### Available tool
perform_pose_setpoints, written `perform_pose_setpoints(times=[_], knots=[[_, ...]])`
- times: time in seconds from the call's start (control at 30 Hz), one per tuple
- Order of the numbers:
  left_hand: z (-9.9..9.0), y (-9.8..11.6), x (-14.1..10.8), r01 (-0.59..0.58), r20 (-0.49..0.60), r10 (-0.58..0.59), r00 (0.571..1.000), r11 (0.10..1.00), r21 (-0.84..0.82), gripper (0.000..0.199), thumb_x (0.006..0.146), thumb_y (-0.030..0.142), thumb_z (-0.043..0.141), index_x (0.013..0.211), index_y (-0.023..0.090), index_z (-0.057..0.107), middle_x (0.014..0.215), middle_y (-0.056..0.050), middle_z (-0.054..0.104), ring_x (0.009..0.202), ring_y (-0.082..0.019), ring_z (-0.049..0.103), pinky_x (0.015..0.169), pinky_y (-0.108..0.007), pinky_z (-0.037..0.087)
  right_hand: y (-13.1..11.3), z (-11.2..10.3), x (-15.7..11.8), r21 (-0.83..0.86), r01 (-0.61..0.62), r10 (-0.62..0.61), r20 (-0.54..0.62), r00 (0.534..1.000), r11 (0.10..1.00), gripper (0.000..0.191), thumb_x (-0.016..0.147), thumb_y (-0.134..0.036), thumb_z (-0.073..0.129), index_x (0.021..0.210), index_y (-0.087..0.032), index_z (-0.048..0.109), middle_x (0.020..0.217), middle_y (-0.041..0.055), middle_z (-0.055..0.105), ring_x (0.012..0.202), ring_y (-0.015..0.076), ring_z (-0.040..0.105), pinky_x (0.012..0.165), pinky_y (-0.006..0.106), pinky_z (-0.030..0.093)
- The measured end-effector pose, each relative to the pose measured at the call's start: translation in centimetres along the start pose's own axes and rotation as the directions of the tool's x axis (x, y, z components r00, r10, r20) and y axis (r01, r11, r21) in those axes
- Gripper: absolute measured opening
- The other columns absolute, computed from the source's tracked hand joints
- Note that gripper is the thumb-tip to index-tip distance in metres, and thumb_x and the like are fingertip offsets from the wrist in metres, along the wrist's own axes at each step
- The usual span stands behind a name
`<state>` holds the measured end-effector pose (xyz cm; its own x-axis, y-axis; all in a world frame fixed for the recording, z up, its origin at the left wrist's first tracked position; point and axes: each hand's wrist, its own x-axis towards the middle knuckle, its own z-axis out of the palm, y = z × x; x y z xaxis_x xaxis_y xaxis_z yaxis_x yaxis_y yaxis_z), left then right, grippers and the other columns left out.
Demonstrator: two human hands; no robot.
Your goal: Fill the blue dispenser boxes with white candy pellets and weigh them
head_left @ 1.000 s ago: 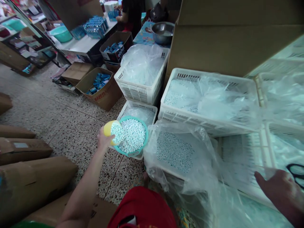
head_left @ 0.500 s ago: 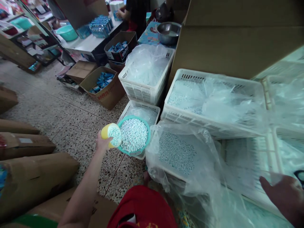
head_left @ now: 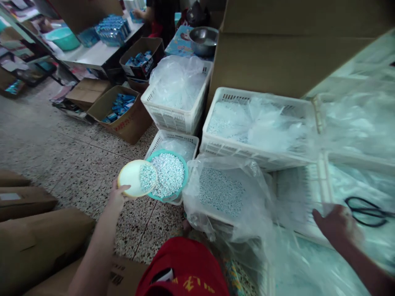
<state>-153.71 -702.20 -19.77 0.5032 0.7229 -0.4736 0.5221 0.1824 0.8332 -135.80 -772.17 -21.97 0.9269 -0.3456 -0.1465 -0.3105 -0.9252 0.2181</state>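
Note:
My left hand (head_left: 119, 193) grips a yellow-rimmed bowl (head_left: 131, 176) by its near side, thumb inside the rim. The bowl tilts right, its small pale pellets gathered at the lower side, over the edge of a turquoise basin (head_left: 185, 174). Similar pellets (head_left: 169, 174) fill that basin, which rests on a white crate (head_left: 193, 144). At right, my right hand (head_left: 338, 226) is blurred, thumb apart from the fingers, with nothing visible in it. It is beside black-handled scissors (head_left: 367, 211) and above clear plastic sheeting.
A plastic-lined crate of bluish pellets (head_left: 220, 191) lies between my hands. Bagged crates (head_left: 259, 152) stand behind it. Cartons (head_left: 123, 123) with blue packets, a work table (head_left: 101, 55) and a co-worker's arm (head_left: 145, 14) are farther back. More cartons (head_left: 43, 242) stand at left.
The bowl has tipped, so more of its inside shows and its pellets have slid to the right side. The view has swung right, bringing the scissors fully into sight.

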Motion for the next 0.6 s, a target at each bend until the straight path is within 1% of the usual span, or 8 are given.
perform_pose_setpoints(times=[0.07, 0.17, 0.23, 0.3, 0.37, 0.43, 0.5, 0.6], knots=[[1.3, 0.3, -1.0, -0.022, 0.183, 0.033, 0.983, 0.998, -0.062, 0.078, 0.062, 0.034, 0.060, 0.137, 0.028, 0.038, 0.125, -0.010, 0.058, 0.096, -0.032, 0.063, 0.065, -0.044, 0.058, -0.8, -1.5, -0.7, 0.065, -0.010, 0.009, 0.008, 1.000, 0.998, 0.067, 0.086, -0.055, 0.024, 0.125, -0.005, 0.046, 0.104, 0.0271, 0.058, 0.098, 0.0387, 0.059, 0.069, 0.045, 0.048], [6.0, 0.8, -3.2, 0.020, 0.410, 0.034, 0.912, 0.992, -0.126, 0.075, 0.063, 0.039, 0.058, 0.133, 0.019, 0.045, 0.112, -0.012, 0.065, 0.099, -0.034, 0.062, 0.071, -0.045, 0.057, -1.2, -2.5, -0.8, 0.075, -0.001, 0.000, 0.010, 1.000, 0.997, 0.061, 0.088, -0.050, 0.030, 0.123, -0.004, 0.046, 0.106, 0.0262, 0.058, 0.100, 0.0375, 0.058, 0.072, 0.042, 0.047], [10.6, 0.6, -4.8, 0.106, 0.547, -0.032, 0.837, 0.989, -0.104, 0.073, 0.064, 0.039, 0.058, 0.133, 0.017, 0.046, 0.108, -0.013, 0.066, 0.096, -0.033, 0.063, 0.068, -0.043, 0.057, -1.0, -2.5, -0.6, 0.073, -0.001, 0.002, -0.009, 1.000, 0.997, 0.056, 0.087, -0.046, 0.035, 0.121, -0.003, 0.047, 0.104, 0.0249, 0.059, 0.099, 0.0368, 0.058, 0.072, 0.041, 0.047], [15.8, -0.1, -6.3, 0.164, 0.669, -0.116, 0.734, 0.986, -0.009, 0.072, 0.065, 0.037, 0.059, 0.133, 0.019, 0.044, 0.109, -0.013, 0.065, 0.090, -0.031, 0.065, 0.059, -0.039, 0.057, -0.8, -2.2, -0.4, 0.078, -0.003, 0.005, -0.026, 1.000, 0.997, 0.053, 0.086, -0.043, 0.040, 0.119, -0.003, 0.048, 0.102, 0.0237, 0.060, 0.098, 0.0362, 0.058, 0.072, 0.041, 0.046], [21.0, -1.1, -7.4, 0.134, 0.728, -0.179, 0.662, 0.984, 0.121, 0.075, 0.064, 0.035, 0.062, 0.135, 0.025, 0.040, 0.111, -0.011, 0.064, 0.083, -0.027, 0.066, 0.052, -0.033, 0.055, -0.6, -2.0, -0.2, 0.086, 0.000, 0.004, -0.046, 0.999, 0.996, 0.050, 0.085, -0.041, 0.042, 0.117, -0.003, 0.048, 0.102, 0.0230, 0.060, 0.096, 0.0353, 0.058, 0.072, 0.040, 0.045], [25.8, -2.4, -8.2, 0.069, 0.755, -0.221, 0.617, 0.971, 0.227, 0.078, 0.064, 0.034, 0.064, 0.137, 0.029, 0.036, 0.115, -0.010, 0.061, 0.080, -0.025, 0.066, 0.050, -0.030, 0.053, -0.5, -1.8, -0.1, 0.091, 0.008, -0.003, -0.057, 0.998, 0.996, 0.049, 0.085, -0.040, 0.043, 0.117, -0.003, 0.049, 0.101, 0.0226, 0.061, 0.095, 0.0344, 0.059, 0.071, 0.039, 0.044], [29.7, -3.7, -8.5, -0.003, 0.749, -0.238, 0.618, 0.952, 0.305, 0.084, 0.066, 0.034, 0.065, 0.142, 0.028, 0.029, 0.122, -0.012, 0.058, 0.087, -0.026, 0.065, 0.057, -0.031, 0.053, -0.4, -1.5, 0.1, 0.094, 0.012, -0.007, -0.050, 0.999, 0.995, 0.050, 0.086, -0.041, 0.043, 0.117, -0.003, 0.049, 0.100, 0.0229, 0.061, 0.093, 0.0344, 0.059, 0.070, 0.039, 0.043], [33.0, -5.4, -8.2, -0.149, 0.679, -0.144, 0.719, 0.924, 0.353, 0.095, 0.064, 0.031, 0.071, 0.146, 0.016, 0.024, 0.137, -0.021, 0.044, 0.114, -0.031, 0.053, 0.080, -0.034, 0.050, 0.1, -0.7, 0.5, 0.096, -0.009, 0.012, -0.026, 1.000, 0.995, 0.054, 0.085, -0.045, 0.044, 0.120, -0.003, 0.049, 0.101, 0.0246, 0.060, 0.092, 0.0349, 0.058, 0.066, 0.039, 0.040]])
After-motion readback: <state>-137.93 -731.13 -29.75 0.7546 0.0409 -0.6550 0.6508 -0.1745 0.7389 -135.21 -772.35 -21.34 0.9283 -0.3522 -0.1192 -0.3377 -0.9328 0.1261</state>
